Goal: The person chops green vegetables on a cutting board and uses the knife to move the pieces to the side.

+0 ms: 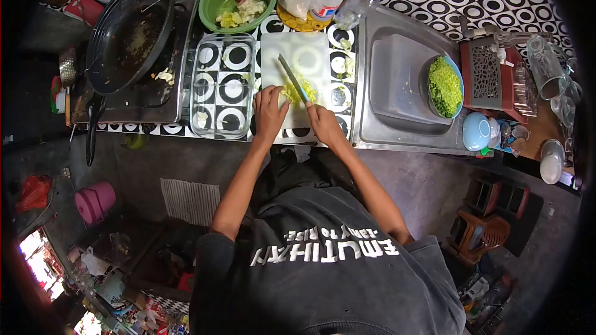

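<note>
A white cutting board (295,46) lies on the patterned counter, with chopped yellow-green leaves (307,92) on it. My right hand (324,123) is closed round the handle of a knife (290,75), whose blade points up and to the left across the board. To the left of the blade, my left hand (270,108) rests at the board's left edge beside the leaves. Its fingers are bent together at the leaves; whether they pinch any is too small to tell.
Left of the board are a clear glass dish (225,80) and a stove with a large pan (133,40). Behind stand a green basin (205,3) and bottles. At the right, a sink (366,111) holds a plastic tub (397,74) and a bowl of chopped greens (445,87).
</note>
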A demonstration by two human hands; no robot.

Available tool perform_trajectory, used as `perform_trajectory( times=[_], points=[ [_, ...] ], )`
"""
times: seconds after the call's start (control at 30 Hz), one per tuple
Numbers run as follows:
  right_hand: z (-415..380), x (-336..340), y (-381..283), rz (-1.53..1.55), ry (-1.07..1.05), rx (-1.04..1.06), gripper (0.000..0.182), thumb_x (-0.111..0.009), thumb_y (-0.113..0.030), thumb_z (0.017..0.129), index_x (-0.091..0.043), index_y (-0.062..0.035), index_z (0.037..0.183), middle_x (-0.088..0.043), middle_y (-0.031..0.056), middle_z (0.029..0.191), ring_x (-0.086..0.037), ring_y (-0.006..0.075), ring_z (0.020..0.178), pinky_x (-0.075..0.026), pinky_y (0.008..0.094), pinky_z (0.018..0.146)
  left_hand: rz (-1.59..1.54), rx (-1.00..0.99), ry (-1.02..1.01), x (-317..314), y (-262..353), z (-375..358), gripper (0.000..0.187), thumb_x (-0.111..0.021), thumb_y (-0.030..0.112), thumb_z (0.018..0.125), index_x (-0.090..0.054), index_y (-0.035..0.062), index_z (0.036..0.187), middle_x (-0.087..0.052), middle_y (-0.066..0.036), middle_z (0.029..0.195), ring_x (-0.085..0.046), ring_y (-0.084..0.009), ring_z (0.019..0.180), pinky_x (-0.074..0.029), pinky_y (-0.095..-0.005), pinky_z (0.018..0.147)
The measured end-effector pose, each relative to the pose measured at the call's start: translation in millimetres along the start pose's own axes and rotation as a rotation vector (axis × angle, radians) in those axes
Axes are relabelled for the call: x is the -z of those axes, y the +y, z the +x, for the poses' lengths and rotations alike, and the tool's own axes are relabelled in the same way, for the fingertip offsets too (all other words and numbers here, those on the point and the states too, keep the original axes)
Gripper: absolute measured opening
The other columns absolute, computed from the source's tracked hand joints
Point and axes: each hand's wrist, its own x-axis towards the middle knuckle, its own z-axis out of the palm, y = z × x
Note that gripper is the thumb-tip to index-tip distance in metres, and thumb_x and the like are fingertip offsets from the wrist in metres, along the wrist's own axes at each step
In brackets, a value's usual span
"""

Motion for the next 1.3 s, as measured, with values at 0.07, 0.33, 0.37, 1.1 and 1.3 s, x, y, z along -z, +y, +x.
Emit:
perform_trajectory(
  times=[0.07,0.33,0.37,1.1,1.3],
  points=[
    [-9.5,-7.9,12.1,-0.028,0.022,0.057,0.055,-0.038,-0.039,0.104,-0.058,0.0077,0.083,-0.056,0.027,0.064,-0.057,0.042,0.063,-0.044,0.0465,0.064,0.006,0.013,-0.013,0.8,-1.7,-1.0,0.03,-0.072,0.016,0.081,-0.064,0.0073,0.109,-0.062,-0.007,0.108,-0.054,-0.0274,0.106,-0.039,-0.0415,0.092],
    [-14.3,-39.2,26.3,-0.079,0.089,0.087,0.05,-0.041,-0.034,0.103,-0.06,0.0088,0.086,-0.059,0.0349,0.071,-0.059,0.0528,0.073,-0.046,0.0558,0.068,-0.007,-0.089,-0.074,-4.6,-13.2,-7.0,0.021,-0.069,0.014,0.084,-0.069,0.0046,0.102,-0.065,-0.006,0.112,-0.056,-0.0262,0.107,-0.04,-0.0405,0.092],
    [-11.2,-42.4,26.4,-0.102,0.107,0.098,0.05,-0.041,-0.034,0.103,-0.06,0.0087,0.086,-0.059,0.035,0.071,-0.059,0.0529,0.073,-0.046,0.0559,0.067,-0.003,-0.114,-0.074,-5.2,-15.8,-8.7,0.021,-0.068,0.014,0.084,-0.069,0.004,0.103,-0.065,-0.007,0.113,-0.056,-0.0262,0.108,-0.041,-0.0404,0.092],
    [-8.7,-42.1,15.7,-0.187,0.099,0.124,0.054,-0.039,-0.038,0.103,-0.059,0.0077,0.083,-0.061,0.0337,0.074,-0.06,0.0517,0.076,-0.047,0.0555,0.07,0.015,-0.152,-0.087,0.5,-12.6,-33.7,0.034,-0.059,0.005,0.086,-0.06,-0.0033,0.119,-0.059,-0.014,0.125,-0.053,-0.0303,0.118,-0.038,-0.0434,0.097],
    [-1.5,-15.3,3.8,-0.072,0.069,0.086,0.054,-0.041,-0.038,0.103,-0.061,0.0087,0.083,-0.06,0.035,0.075,-0.06,0.0525,0.078,-0.047,0.0546,0.072,0.12,-0.153,-0.145,10.7,-6.8,-36.9,0.039,-0.06,0.012,0.088,-0.058,0.0001,0.125,-0.056,-0.01,0.132,-0.047,-0.0274,0.125,-0.031,-0.0441,0.101]
  ],
)
